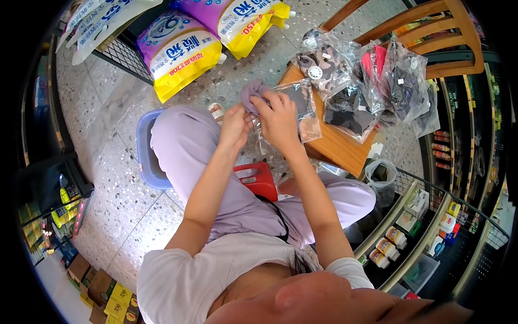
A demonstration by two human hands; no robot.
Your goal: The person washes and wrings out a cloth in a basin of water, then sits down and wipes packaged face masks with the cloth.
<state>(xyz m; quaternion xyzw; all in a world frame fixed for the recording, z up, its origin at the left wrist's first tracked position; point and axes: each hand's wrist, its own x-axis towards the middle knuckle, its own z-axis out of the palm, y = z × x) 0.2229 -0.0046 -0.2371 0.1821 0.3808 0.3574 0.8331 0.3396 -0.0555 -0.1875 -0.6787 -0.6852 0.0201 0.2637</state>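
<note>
Between my two hands is a bunched mauve cloth (252, 94), held above my lap. My left hand (236, 126) has its fingers closed at the cloth's lower edge. With bent fingers, my right hand (278, 119) grips the cloth from the right side. Just beyond my right hand, a clear plastic bag (305, 105) with dark and tan fabric in it lies at the edge of the wooden chair seat (345, 148). More clear bags (350, 110) with camouflage, grey and red fabric items are piled on the seat.
A blue tub (144, 151) stands left of my legs, and a red plastic object (256, 181) lies between them. Large purple and yellow detergent bags (186, 59) are ahead. Shelves with bottles (387, 248) line the right; boxes (102, 286) sit lower left.
</note>
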